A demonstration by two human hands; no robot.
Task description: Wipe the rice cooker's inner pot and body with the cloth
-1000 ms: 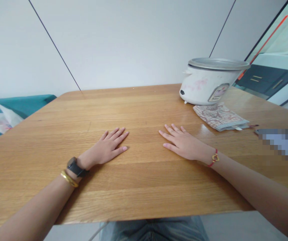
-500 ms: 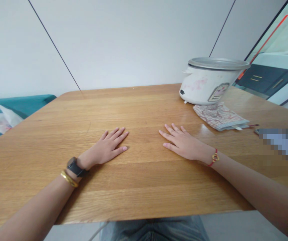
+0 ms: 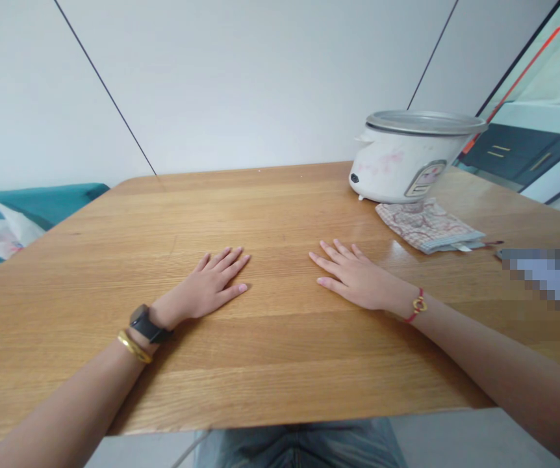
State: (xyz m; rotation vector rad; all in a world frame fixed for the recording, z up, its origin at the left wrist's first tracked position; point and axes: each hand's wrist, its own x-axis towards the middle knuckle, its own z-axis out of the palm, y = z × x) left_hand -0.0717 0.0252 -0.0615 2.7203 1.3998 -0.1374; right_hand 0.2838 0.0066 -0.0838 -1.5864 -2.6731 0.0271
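My left hand (image 3: 209,286) lies palm down on the wooden table (image 3: 270,357), fingers spread, holding nothing. A black watch (image 3: 148,324) and a gold bangle (image 3: 134,347) circle that wrist. To the right of centre, my right hand (image 3: 355,276) also rests flat on the wood with its fingers apart and nothing in it. It wears a red cord bracelet (image 3: 419,305) with a gold piece. The folded patterned cloth (image 3: 429,225) is the object nearest to my right hand, beyond it and to the right.
A white cooker (image 3: 399,166) with a grey rim stands at the table's back right, just behind the cloth. A blurred-out item (image 3: 553,276) lies at the right edge. Left of the table, a white plastic bag (image 3: 4,233) sits on a teal seat (image 3: 65,198).
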